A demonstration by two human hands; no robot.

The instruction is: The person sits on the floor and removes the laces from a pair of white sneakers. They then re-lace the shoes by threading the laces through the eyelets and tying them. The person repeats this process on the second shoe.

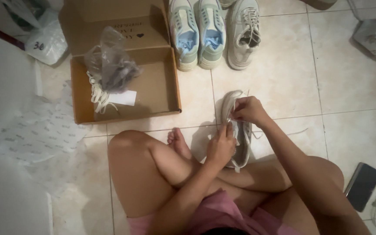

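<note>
A tiled floor (pixel 283 78) carries everything here. At ten o'clock lies one open cardboard box (pixel 153 93) with one plastic bag (pixel 112 63) of laces inside. At twelve o'clock stand three more shoes (pixel 214 35) in a row. At centre lies one pale sneaker (pixel 240 143), its long axis running twelve to six. The left hand (pixel 220 148) clasps its six o'clock end, fingers closed around it; the right hand (pixel 249 109) pinches a lace at its twelve o'clock end. One dark phone (pixel 362 186) rests at four o'clock.

The left hand (pixel 221 148) covers the grey sneaker's (pixel 239 130) heel; the person's right knee is cut off.
</note>
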